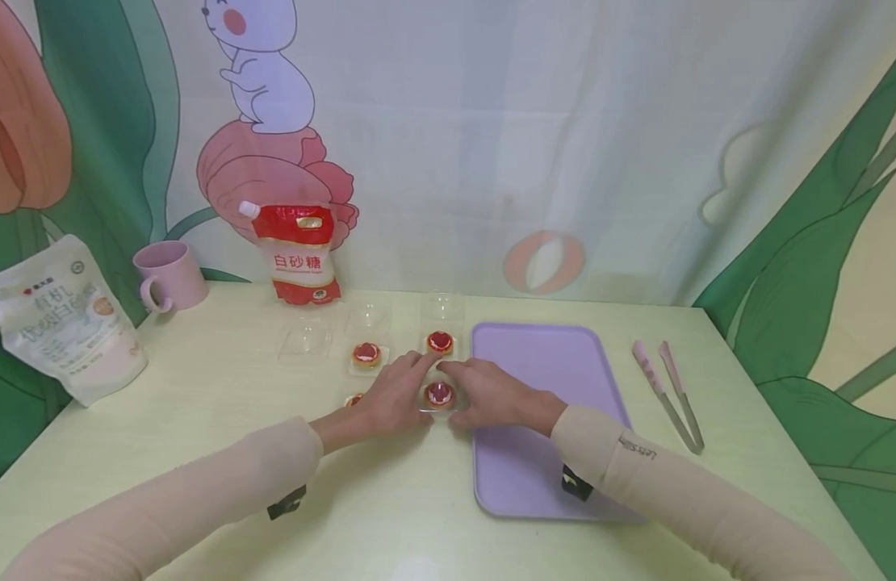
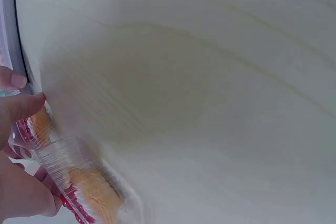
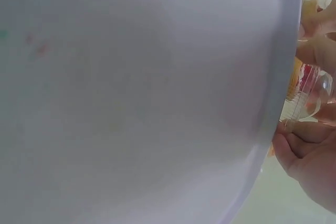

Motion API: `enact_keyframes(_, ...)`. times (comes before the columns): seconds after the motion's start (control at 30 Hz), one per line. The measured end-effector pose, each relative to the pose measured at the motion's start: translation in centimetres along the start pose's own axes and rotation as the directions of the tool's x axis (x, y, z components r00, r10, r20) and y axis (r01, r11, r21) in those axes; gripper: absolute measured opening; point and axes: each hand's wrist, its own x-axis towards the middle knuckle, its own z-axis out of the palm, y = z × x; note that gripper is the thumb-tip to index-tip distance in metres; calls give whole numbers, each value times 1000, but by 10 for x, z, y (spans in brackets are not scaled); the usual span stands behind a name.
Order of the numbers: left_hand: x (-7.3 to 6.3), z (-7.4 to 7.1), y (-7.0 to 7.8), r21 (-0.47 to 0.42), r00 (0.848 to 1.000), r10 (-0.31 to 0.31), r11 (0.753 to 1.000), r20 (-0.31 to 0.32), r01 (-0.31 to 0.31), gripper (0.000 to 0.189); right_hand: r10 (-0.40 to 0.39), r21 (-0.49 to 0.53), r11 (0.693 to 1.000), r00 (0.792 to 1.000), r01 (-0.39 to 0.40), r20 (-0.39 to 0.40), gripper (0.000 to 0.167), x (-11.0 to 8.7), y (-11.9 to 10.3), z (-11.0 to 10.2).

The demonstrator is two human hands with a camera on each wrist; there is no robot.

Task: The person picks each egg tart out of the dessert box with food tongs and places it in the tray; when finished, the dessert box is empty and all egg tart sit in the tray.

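Both hands meet around one small clear plastic box [image 1: 440, 408], which holds a round tart [image 1: 439, 393] with red topping. My left hand [image 1: 399, 397] grips the box's left side, and my right hand [image 1: 494, 393] grips its right side beside the tray. In the right wrist view, fingers and thumb [image 3: 310, 132] pinch the edge of the clear plastic. Just behind is another boxed tart [image 1: 440, 342]. A further tart [image 1: 366, 353] sits to the left in its open box. Partly covered by my left wrist is one more tart [image 1: 354, 399], seen larger in the left wrist view [image 2: 97, 195].
A purple tray [image 1: 542, 476] lies under my right forearm. Tongs [image 1: 669, 395] lie to its right. An open clear box [image 1: 306, 337] is at the back left. A red sugar bag [image 1: 299, 254], a pink mug [image 1: 173, 274] and a white pouch [image 1: 70, 323] stand farther left.
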Motion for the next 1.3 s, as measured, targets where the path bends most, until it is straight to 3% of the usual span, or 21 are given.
enact_keyframes(0.27,-1,2,-1,-2,1000,7,1000,-22,-7,90,-21,36,999,1000,21,-6,64,2,5,0)
enact_keyframes(0.53,0,0,-1,-7,1000,8,1000,-12,-8,91,-20,124,992,998,12,63,69,5,10,-8)
enact_keyframes(0.7,1,-1,-1,-12,999,-31,999,30,32,94,-24,186,982,995,5,100,77,7,11,-14)
enact_keyframes(0.87,2,-1,0,-32,994,-83,996,64,85,100,1,240,970,992,-30,123,76,8,14,-17)
enact_keyframes(1.07,2,0,0,-24,998,-53,998,37,54,104,23,238,970,992,-53,126,72,6,16,-23)
enact_keyframes(1.3,1,-1,2,-19,997,-63,998,38,64,107,52,233,969,992,-78,118,74,3,21,-34)
